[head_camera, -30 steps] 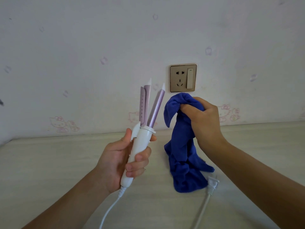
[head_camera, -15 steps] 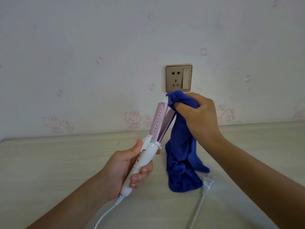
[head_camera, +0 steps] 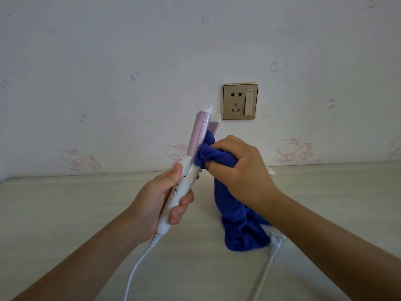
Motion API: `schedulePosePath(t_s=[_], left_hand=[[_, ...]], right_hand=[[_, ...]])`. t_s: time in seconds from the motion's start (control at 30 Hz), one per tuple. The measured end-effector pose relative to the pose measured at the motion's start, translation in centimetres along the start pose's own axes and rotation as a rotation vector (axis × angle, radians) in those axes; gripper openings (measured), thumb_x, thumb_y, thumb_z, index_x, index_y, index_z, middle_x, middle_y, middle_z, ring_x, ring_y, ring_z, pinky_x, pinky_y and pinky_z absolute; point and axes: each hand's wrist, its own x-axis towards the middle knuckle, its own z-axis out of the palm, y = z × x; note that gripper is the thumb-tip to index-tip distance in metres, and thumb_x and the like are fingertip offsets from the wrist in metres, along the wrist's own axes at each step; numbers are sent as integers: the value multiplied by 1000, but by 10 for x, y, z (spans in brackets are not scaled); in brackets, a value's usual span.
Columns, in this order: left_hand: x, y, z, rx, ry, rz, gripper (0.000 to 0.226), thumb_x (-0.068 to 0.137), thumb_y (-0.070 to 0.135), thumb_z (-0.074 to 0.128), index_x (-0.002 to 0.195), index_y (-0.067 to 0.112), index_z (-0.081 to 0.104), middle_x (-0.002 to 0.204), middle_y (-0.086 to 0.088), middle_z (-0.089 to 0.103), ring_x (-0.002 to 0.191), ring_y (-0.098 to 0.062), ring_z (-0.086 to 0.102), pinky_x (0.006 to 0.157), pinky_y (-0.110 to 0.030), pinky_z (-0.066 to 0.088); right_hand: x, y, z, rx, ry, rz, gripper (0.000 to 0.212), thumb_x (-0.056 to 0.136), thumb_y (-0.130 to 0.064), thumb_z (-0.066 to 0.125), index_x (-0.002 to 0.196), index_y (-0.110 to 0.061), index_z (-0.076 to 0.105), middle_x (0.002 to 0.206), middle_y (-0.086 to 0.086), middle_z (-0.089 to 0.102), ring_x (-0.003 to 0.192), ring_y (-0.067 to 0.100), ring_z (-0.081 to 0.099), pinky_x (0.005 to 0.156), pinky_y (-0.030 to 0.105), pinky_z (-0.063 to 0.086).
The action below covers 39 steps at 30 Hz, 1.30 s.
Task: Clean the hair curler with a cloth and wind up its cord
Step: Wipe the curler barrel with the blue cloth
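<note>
My left hand grips the white handle of the hair curler, which points up and slightly right, its two lilac plates parted. My right hand holds a bunched blue cloth pressed between the plates near their base, just above the handle. The rest of the cloth hangs down to the tabletop. The white cord leaves the handle's bottom and runs off the lower edge. Its plug lies on the table beside the cloth's lower end.
A pale wooden tabletop meets a wallpapered wall. A gold wall socket with a switch sits just behind the curler's tips. A small white object lies at the wall's foot behind my right hand.
My right hand has slid the cloth down from the plate tips to the base of the plates. The curler has tilted a little more upright.
</note>
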Motion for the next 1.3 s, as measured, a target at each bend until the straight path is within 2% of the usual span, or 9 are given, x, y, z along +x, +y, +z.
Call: schedulePosePath(t_s=[0.2,0.3,0.5,0.63,0.73,0.93,1.07,1.23,1.3], left_hand=[[-3,-12,6,58,-35,-4,72,89,54,53,130,-5,51,64,-9,51,37,-13,37,38,-18,30],[-4,-16,10,82,-40,-22,71,90,53,53,131,-5,51,64,-9,53,37,-13,37,38,-18,32],[-5,-21,14,108,-48,-67,73,93,56,53,131,-6,48,64,-9,53,37,-14,36,39,-18,32],[-5,-20,12,46,-53,-73,70,94,56,52,131,-3,53,64,-8,52,38,-12,37,37,-18,32],[-5,-17,10,33,-38,-43,65,94,56,55,126,-1,58,64,-8,52,38,-12,37,37,-19,33],[-5,-18,8,50,46,-30,58,87,54,52,116,5,64,62,-9,51,37,-13,35,36,-19,31],[-4,-17,10,39,47,-3,57,87,55,54,114,6,66,62,-9,51,37,-13,36,37,-19,30],[-5,-24,13,125,6,52,55,92,55,50,117,8,61,64,-9,53,36,-13,36,38,-20,30],[-7,-28,14,152,-1,75,47,92,55,48,107,13,63,65,-9,53,36,-14,36,38,-20,30]], right_hand=[[12,8,-18,162,311,191,21,84,-20,66,91,-38,75,92,-13,71,83,4,67,69,20,53],[18,10,-30,218,393,236,33,83,-14,63,83,-44,76,86,-13,73,75,1,67,66,19,55],[24,16,-38,240,411,331,27,82,-6,60,74,-27,75,64,-8,65,59,8,56,55,22,48],[22,14,-35,19,213,195,12,82,-15,67,81,-25,74,82,-1,70,75,14,65,70,35,56],[19,12,-31,-127,70,67,22,82,-20,69,76,-42,69,86,-6,63,81,10,62,72,33,54],[5,11,-10,-94,-125,56,9,85,-19,74,93,-21,75,92,-6,63,86,15,62,84,45,54],[5,12,-9,-43,-24,72,5,86,-27,74,91,-29,73,90,-8,67,84,11,64,82,42,57],[13,15,-19,49,198,147,17,89,-22,66,96,-37,69,88,-19,70,82,3,67,69,24,55],[14,18,-23,61,226,154,19,91,-18,63,98,-33,71,88,-16,71,83,7,67,71,30,59]])
